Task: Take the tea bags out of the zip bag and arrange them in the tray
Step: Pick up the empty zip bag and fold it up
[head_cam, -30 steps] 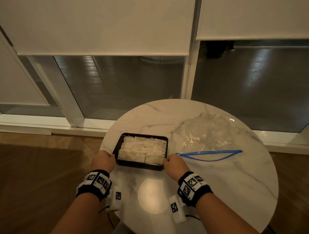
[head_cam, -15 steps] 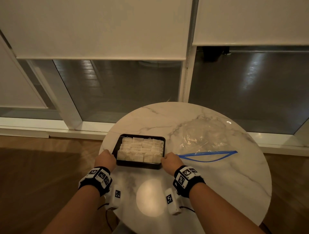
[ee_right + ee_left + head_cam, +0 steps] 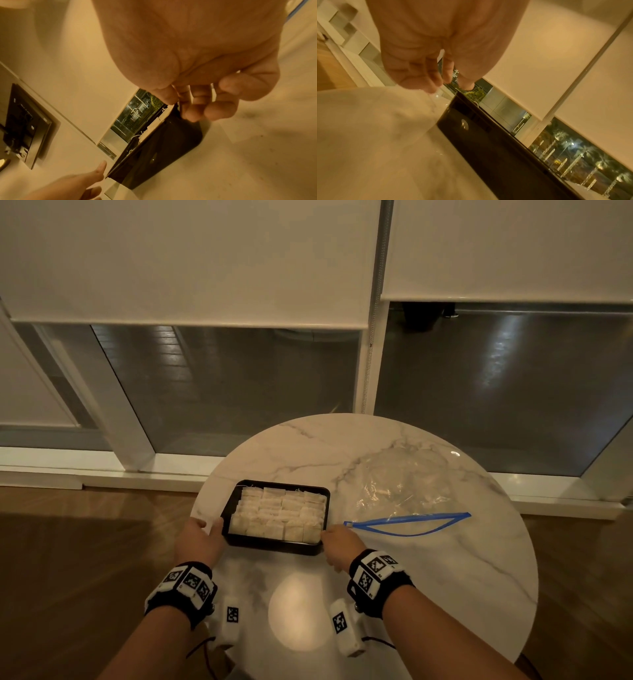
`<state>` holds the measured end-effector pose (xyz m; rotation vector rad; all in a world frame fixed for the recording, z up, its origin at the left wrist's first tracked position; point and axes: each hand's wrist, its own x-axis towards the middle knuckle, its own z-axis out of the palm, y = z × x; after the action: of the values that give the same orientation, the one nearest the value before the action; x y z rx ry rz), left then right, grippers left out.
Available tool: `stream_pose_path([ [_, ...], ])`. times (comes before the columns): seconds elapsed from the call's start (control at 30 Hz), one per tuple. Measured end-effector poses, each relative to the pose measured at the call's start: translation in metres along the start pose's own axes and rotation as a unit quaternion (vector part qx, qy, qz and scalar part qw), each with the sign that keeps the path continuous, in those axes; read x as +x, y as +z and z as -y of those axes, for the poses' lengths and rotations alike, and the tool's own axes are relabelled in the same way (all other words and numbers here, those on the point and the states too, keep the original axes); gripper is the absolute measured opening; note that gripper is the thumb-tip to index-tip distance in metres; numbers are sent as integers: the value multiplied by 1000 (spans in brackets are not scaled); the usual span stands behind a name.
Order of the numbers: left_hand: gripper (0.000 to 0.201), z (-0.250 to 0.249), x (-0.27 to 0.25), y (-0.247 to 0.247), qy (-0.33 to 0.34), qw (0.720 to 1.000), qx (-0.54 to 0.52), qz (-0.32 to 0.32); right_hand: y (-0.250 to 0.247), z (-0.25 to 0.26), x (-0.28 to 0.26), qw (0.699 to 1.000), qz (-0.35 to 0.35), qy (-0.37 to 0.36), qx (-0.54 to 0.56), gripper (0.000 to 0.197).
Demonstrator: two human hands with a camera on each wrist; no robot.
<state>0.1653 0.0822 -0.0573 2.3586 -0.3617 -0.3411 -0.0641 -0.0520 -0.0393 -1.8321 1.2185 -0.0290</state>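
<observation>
Tea bags [image 3: 278,515] sit packed in rows in the black tray [image 3: 274,545] on the marble counter [image 3: 428,594]. Left hand [image 3: 198,539] and right hand [image 3: 337,544] pinch its near corners, fingers curled on the rim. Empty zip bag [image 3: 404,491] lies just right.
</observation>
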Motion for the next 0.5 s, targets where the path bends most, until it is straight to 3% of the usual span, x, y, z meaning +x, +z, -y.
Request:
stream_pose_path([
  [0.1, 35, 1, -14, 8, 38, 998, -16, -46, 0, -15, 1, 999, -3, -9, 38, 31],
  [0.23, 15, -19, -48, 23, 139, 989, 15, -37, -3, -30, -3, 994, -39, 8, 103, 22],
  [0.3, 6, -37, -69, 33, 193, 981, 2, -8, -5, -37, -4, 992, -56, -4, 109, 21],
  [0.5, 6, -86, -107, 71, 337, 934, 37, 113, -27, -47, -9, 983, -131, -29, 127, 11],
])
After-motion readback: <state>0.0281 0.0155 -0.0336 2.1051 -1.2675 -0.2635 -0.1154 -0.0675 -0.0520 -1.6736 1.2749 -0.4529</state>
